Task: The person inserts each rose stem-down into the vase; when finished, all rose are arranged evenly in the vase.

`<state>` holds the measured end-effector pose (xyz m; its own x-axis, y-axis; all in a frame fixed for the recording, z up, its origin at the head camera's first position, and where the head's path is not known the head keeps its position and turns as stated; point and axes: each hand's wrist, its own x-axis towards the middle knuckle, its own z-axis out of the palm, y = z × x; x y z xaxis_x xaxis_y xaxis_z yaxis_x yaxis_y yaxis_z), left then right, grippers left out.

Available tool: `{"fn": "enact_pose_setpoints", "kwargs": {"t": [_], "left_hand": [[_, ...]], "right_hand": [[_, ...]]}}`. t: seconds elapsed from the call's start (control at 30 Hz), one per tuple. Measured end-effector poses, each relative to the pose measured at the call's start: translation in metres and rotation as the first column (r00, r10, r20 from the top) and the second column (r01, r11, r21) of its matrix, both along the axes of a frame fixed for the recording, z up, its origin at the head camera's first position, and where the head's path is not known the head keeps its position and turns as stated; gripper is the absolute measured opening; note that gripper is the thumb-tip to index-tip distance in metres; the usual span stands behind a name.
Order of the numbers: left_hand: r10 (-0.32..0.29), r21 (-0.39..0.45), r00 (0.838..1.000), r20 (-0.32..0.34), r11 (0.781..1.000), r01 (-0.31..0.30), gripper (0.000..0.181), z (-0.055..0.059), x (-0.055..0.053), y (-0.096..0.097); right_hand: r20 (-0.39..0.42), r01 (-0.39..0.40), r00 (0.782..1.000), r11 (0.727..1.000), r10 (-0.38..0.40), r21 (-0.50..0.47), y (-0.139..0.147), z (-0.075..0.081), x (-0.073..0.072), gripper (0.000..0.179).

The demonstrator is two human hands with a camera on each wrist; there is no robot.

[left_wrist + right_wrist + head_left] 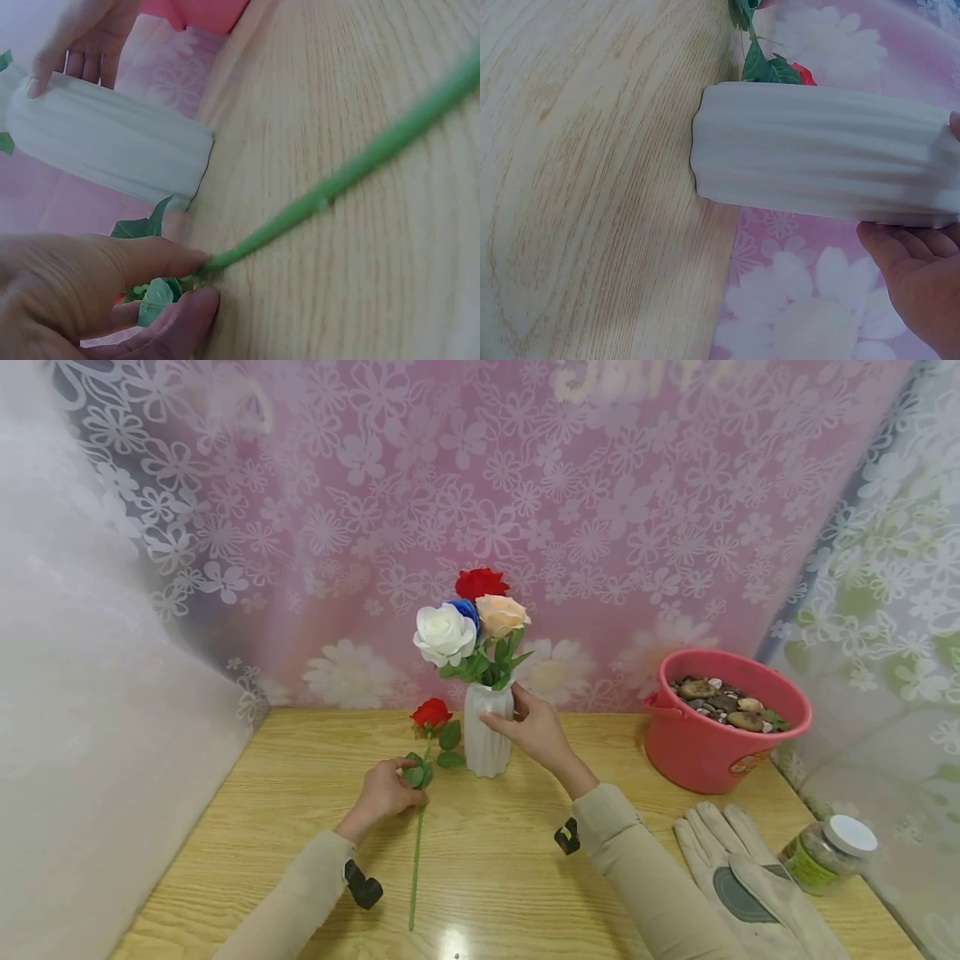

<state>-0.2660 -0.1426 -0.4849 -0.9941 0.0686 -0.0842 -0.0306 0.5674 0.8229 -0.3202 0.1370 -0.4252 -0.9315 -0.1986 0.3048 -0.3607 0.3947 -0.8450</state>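
A white fluted vase (486, 745) stands upright on the wooden table, holding a white rose (446, 636), a peach rose (502, 615), a blue rose (468, 611) and a red rose (482, 582). My right hand (542, 731) grips the vase near its top, thumb in front and fingers round the far side. Left of the vase lies a single red rose (431, 713) with a long green stem (322, 196). Thumb and fingers of my left hand (386, 792) pinch that stem by its leaves, close to the tabletop. Leaves partly hide behind the fingers.
At the right, a pink bucket (693, 752) holds stones. In front of it lie pale work gloves (750, 881), beside a clear jar (825, 856) with a white lid. A pink flowered curtain (337, 527) hangs behind the table (300, 793).
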Motion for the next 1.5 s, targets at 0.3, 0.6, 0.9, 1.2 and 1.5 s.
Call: {"fn": "enact_pose_setpoints", "kwargs": {"t": [0.3,0.6,0.9,1.2,1.5], "left_hand": [[0.021,0.072,0.997,0.070,0.997,-0.027,0.067,-0.002,-0.003,-0.006],[0.027,0.187,0.985,0.172,0.981,-0.059,0.083,-0.004,-0.007,-0.018],[0.017,0.341,0.992,0.128,0.938,-0.060,0.072,0.013,-0.006,-0.015],[0.000,0.476,0.998,0.063,0.879,-0.030,0.049,0.038,-0.005,-0.011],[0.059,0.506,0.998,0.026,0.860,-0.064,0.079,0.052,-0.003,-0.010]], "right_hand": [[0.021,-0.007,1.000,1.000,0.007,-0.022,-0.001,0.001,0.001,0.089],[0.015,-0.014,1.000,0.999,0.015,-0.029,0.000,-0.001,0.001,0.086],[0.005,-0.008,1.000,1.000,0.008,-0.024,0.000,0.001,0.001,0.085],[0.007,-0.005,1.000,1.000,0.006,-0.014,0.000,0.000,0.000,0.087],[0.011,-0.003,1.000,1.000,0.003,-0.016,0.000,-0.001,0.000,0.088]]}}
